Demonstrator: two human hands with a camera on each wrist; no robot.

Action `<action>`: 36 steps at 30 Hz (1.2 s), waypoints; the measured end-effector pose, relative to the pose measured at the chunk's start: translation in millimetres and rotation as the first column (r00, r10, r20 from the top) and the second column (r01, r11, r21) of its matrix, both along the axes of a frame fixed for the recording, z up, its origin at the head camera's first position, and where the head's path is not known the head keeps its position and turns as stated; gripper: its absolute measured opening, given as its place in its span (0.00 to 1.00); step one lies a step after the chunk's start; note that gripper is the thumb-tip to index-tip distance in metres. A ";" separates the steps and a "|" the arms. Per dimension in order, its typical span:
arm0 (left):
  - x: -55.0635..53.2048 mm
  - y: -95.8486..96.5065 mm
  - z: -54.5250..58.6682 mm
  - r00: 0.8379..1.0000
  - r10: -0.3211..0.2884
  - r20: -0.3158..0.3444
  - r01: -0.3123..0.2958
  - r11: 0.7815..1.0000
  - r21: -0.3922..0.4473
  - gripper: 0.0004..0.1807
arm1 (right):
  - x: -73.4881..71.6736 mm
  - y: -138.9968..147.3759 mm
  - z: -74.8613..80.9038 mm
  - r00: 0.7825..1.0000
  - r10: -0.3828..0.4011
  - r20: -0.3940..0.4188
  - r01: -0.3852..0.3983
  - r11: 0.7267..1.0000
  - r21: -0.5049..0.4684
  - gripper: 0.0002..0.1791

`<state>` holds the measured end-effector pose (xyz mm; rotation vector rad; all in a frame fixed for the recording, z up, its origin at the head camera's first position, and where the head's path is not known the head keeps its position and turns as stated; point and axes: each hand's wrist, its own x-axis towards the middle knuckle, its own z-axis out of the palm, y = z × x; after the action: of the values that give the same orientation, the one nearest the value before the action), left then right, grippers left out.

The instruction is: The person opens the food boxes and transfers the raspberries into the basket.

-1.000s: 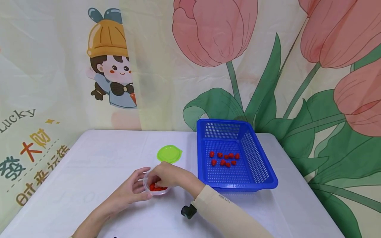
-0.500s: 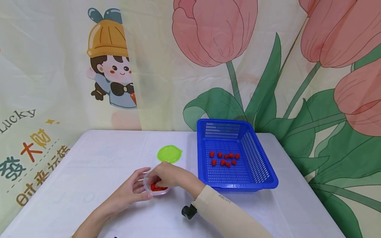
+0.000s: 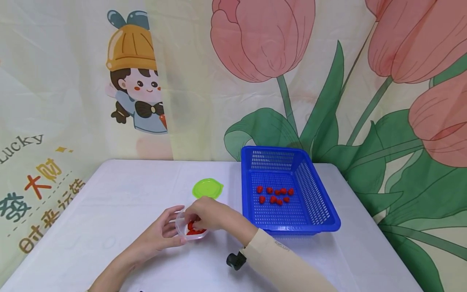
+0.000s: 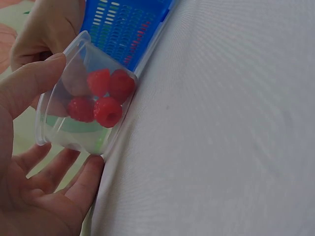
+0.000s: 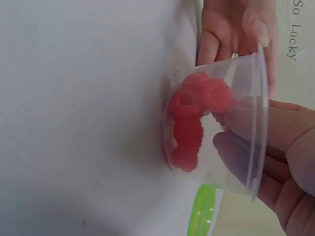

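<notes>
"Where's the cup [image 5: 209, 173]?"
"On the worktop [image 3: 138, 186], left of the basket [image 3: 288, 228], nearer than the lid [image 3: 207, 189], with raspberries [image 4: 108, 113] inside."
"Grips?"
"The left hand [image 3: 157, 235] curves its grip round the cup. The right hand [image 3: 208, 213] reaches inside; whether its grip pinches 1 raspberry, I can't tell."

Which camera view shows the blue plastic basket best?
The head view: it shows the blue plastic basket almost whole, red berries inside. The left wrist view catches only a cropped part behind the clear cup; the right wrist view shows none.
</notes>
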<state>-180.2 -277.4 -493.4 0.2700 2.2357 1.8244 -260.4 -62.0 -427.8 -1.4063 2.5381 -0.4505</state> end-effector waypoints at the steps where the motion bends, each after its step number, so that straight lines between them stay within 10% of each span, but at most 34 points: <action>1: 0.3 0.0 0.6 1.000 0.002 0.000 -0.002 1.000 -0.001 0.53 | 1.0 1.3 2.9 1.000 -0.003 -0.001 0.003 1.000 0.000 0.10; 18: 0.9 -0.2 -0.1 1.000 -0.001 -0.022 0.001 1.000 -0.014 0.53 | -2.3 51.8 38.1 0.999 0.051 0.015 -0.048 0.989 -0.140 0.05; 36: 1.1 0.4 0.3 0.999 -0.006 -0.036 0.006 1.000 -0.008 0.53 | -13.1 156.6 61.2 0.992 -0.083 0.090 0.106 0.952 -0.286 0.11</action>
<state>-179.1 -277.0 -493.1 0.3103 2.2633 1.8214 -273.5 94.6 -366.6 -1.3294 2.5637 -0.9096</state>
